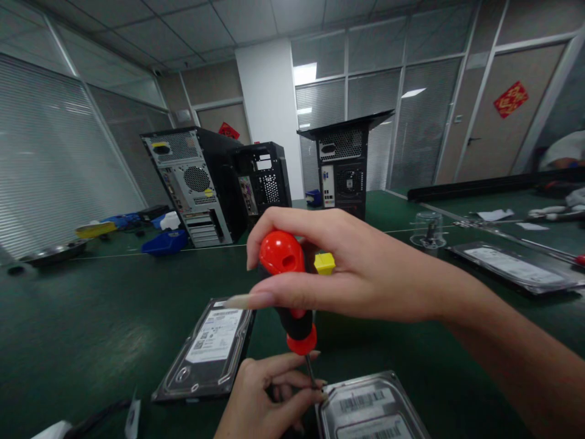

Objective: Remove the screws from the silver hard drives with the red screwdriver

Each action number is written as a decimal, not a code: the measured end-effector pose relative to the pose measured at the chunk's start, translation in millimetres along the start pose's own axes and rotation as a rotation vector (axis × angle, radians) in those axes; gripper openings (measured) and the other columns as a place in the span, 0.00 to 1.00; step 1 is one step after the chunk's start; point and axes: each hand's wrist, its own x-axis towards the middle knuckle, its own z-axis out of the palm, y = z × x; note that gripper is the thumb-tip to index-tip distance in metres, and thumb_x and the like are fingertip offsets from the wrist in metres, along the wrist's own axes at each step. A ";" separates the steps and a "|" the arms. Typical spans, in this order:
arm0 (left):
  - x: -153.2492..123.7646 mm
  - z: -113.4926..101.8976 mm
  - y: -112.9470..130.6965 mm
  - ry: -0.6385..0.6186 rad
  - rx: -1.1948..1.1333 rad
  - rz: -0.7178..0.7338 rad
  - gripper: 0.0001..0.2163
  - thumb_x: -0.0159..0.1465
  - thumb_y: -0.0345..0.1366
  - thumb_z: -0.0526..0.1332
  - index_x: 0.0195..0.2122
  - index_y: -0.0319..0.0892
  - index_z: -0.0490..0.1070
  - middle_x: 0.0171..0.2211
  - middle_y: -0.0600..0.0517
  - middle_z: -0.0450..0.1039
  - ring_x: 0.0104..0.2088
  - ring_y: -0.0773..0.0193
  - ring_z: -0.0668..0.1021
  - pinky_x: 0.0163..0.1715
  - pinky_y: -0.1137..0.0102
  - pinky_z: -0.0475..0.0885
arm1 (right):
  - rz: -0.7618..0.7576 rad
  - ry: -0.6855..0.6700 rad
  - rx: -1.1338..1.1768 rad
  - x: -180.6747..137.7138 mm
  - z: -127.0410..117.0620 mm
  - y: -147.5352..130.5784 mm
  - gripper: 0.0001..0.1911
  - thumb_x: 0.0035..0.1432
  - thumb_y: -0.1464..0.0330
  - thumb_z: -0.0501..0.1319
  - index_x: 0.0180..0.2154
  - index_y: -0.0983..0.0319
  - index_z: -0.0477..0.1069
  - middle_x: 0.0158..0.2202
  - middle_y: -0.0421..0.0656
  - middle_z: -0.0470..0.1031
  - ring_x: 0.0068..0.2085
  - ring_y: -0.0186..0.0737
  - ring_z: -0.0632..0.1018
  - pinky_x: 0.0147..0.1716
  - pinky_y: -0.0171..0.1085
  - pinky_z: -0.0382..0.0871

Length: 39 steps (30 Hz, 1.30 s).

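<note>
My right hand (338,268) is wrapped around the red and black handle of a screwdriver (287,286), which stands nearly upright. Its thin shaft points down toward the near left corner of a hard drive (370,408) at the bottom edge. My left hand (265,396) pinches the shaft just above the tip, right beside that drive. A second hard drive (210,353) with a white label lies flat to the left of my hands. A small yellow object (324,263) shows behind my right hand.
Three open computer towers (196,183) (265,180) (345,171) stand at the back of the green table (91,317). Blue and yellow items (164,242) lie at far left. Another hard drive (516,265) and tools lie at right, where another person's sleeve (564,149) shows.
</note>
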 end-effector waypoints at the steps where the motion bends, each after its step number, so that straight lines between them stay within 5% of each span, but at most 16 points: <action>1: 0.0 -0.1 0.0 -0.001 0.006 -0.001 0.14 0.55 0.35 0.66 0.42 0.39 0.76 0.30 0.47 0.82 0.17 0.66 0.78 0.18 0.77 0.70 | 0.019 -0.026 0.014 -0.7 0.5 -0.9 0.16 0.60 0.57 0.54 0.40 0.63 0.65 0.32 0.37 0.68 0.29 0.27 0.69 0.25 0.28 0.61; 8: 0.0 2.5 4.2 0.050 -0.003 -0.043 0.15 0.53 0.37 0.67 0.41 0.38 0.77 0.30 0.47 0.82 0.16 0.69 0.74 0.17 0.77 0.66 | -0.037 -0.007 -0.006 -1.7 0.5 -2.8 0.13 0.64 0.65 0.50 0.49 0.63 0.58 0.43 0.40 0.68 0.36 0.27 0.70 0.35 0.29 0.63; 16: 3.4 0.6 3.7 0.024 -0.037 -0.078 0.14 0.50 0.33 0.66 0.39 0.38 0.76 0.29 0.49 0.82 0.20 0.68 0.75 0.20 0.77 0.66 | 0.002 -0.031 0.090 2.5 5.1 2.9 0.15 0.59 0.58 0.55 0.41 0.62 0.59 0.31 0.36 0.65 0.28 0.26 0.67 0.24 0.27 0.61; 22: 2.7 -1.3 0.1 -0.047 -0.039 -0.069 0.14 0.51 0.31 0.64 0.40 0.39 0.77 0.32 0.48 0.82 0.24 0.64 0.78 0.23 0.74 0.68 | 0.075 -0.009 0.064 2.6 6.7 2.6 0.16 0.58 0.56 0.56 0.40 0.61 0.59 0.30 0.36 0.66 0.28 0.27 0.68 0.23 0.27 0.62; 29: 1.3 -1.2 -0.2 -0.023 -0.056 -0.060 0.14 0.50 0.30 0.64 0.40 0.39 0.77 0.32 0.47 0.82 0.25 0.63 0.79 0.24 0.73 0.68 | -0.134 0.066 -0.002 2.2 6.7 8.3 0.15 0.61 0.67 0.55 0.48 0.65 0.58 0.47 0.39 0.65 0.39 0.25 0.69 0.38 0.27 0.63; 39: 5.4 -4.1 -13.7 -0.010 -0.060 0.015 0.15 0.48 0.30 0.63 0.39 0.39 0.76 0.30 0.47 0.82 0.22 0.65 0.77 0.21 0.74 0.67 | -0.103 0.035 -0.085 0.7 0.9 5.1 0.09 0.63 0.66 0.53 0.38 0.66 0.64 0.31 0.35 0.65 0.30 0.22 0.66 0.27 0.25 0.60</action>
